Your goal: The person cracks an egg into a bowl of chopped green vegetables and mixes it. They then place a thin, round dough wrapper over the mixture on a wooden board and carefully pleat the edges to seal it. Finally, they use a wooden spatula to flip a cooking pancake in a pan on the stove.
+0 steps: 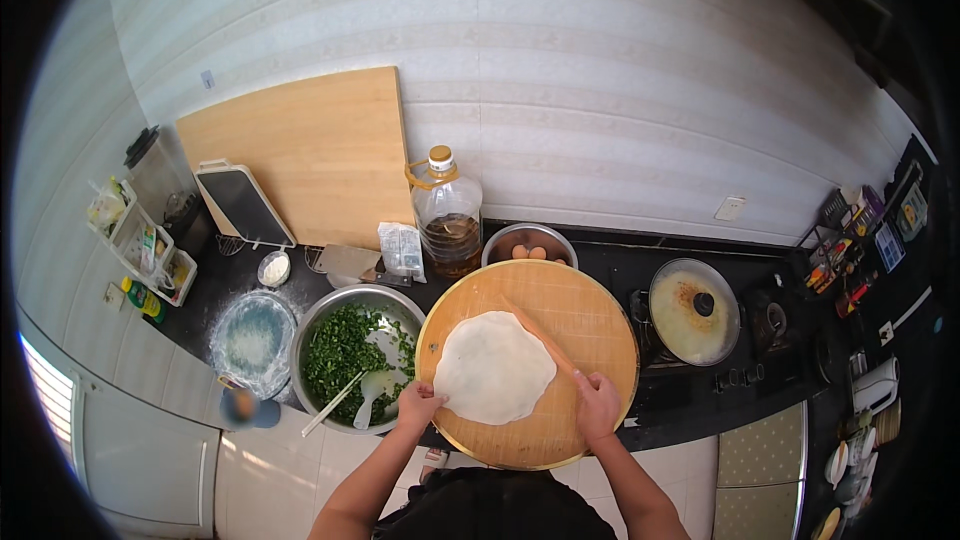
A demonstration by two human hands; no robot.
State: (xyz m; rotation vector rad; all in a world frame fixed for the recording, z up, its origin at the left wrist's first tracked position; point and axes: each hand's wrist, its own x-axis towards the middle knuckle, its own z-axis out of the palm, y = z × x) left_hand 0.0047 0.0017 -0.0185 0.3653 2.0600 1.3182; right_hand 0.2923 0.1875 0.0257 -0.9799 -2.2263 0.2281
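A thin round sheet of white dough point(492, 368) lies flat on a large round wooden board point(605, 335). My left hand point(419, 405) is at the dough's left edge, with its fingertips pinched on the rim. My right hand point(598, 406) is closed around the near end of a slim wooden rolling pin point(545, 338). The pin slants away to the far left and lies along the dough's right edge. Left of the board stands a metal bowl point(300, 365) of chopped greens point(345, 345), with a pale spoon point(370, 395) and chopsticks point(333, 405) in it.
A floured round tray point(255, 335) and a small bowl of white powder point(274, 268) stand at left. Behind the board are an oil jug point(448, 230) and a bowl of eggs point(528, 236). A lidded pan point(695, 312) sits on the stove at right.
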